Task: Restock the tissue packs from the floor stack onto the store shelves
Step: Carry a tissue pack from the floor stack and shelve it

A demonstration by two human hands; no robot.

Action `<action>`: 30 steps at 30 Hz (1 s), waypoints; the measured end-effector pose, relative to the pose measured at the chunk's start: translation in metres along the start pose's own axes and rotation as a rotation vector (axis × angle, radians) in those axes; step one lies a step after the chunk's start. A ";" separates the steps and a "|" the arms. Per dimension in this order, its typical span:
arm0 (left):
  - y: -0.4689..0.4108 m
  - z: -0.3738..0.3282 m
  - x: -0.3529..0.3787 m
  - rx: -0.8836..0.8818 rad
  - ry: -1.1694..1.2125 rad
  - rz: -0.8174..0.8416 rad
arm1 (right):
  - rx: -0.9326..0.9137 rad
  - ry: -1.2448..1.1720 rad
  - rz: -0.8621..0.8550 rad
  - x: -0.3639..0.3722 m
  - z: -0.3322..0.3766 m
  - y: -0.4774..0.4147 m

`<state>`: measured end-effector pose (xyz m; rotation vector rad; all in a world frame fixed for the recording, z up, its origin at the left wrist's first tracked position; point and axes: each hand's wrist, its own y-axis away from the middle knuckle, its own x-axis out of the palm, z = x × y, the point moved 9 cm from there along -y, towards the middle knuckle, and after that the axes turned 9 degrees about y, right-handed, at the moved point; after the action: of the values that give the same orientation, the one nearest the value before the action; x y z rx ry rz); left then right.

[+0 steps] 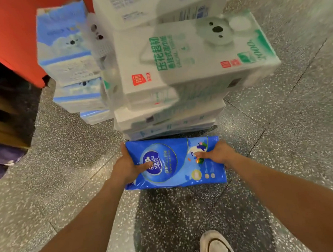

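A grey speckled floor runs past a red panel at the left and carries a tall stack of white tissue packs beside pale blue packs, with a blue pack at its foot, gripped at either end by the left hand and right hand, above a white shoe

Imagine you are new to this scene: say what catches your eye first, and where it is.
The bright blue tissue pack in the middle of the view stands out first, gripped at its ends by the left hand and the right hand. Just behind it rises a tall floor stack of white-and-green koala packs, with paler blue packs piled to its left. A red fixture fills the upper left corner.
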<state>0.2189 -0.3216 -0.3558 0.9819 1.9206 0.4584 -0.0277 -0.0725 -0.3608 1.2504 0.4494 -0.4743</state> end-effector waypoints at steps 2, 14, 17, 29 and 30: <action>0.010 -0.005 -0.005 0.003 0.061 -0.036 | -0.001 -0.179 0.016 0.005 -0.015 -0.009; 0.213 -0.111 -0.147 0.099 0.249 -0.119 | -0.156 -0.242 -0.209 -0.132 0.033 0.227; 0.313 -0.159 -0.224 0.145 0.308 -0.185 | -0.207 -0.226 -0.257 -0.194 0.077 0.354; 0.750 -0.241 -0.453 0.182 0.458 -0.528 | -0.624 -0.119 -0.364 -0.361 0.178 0.803; 0.781 -0.239 -0.460 0.186 0.468 -0.568 | -0.670 -0.114 -0.361 -0.364 0.181 0.829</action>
<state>0.4952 -0.1850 0.5301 0.4135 2.5828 0.1825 0.1574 -0.0102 0.5421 0.4930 0.6727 -0.6297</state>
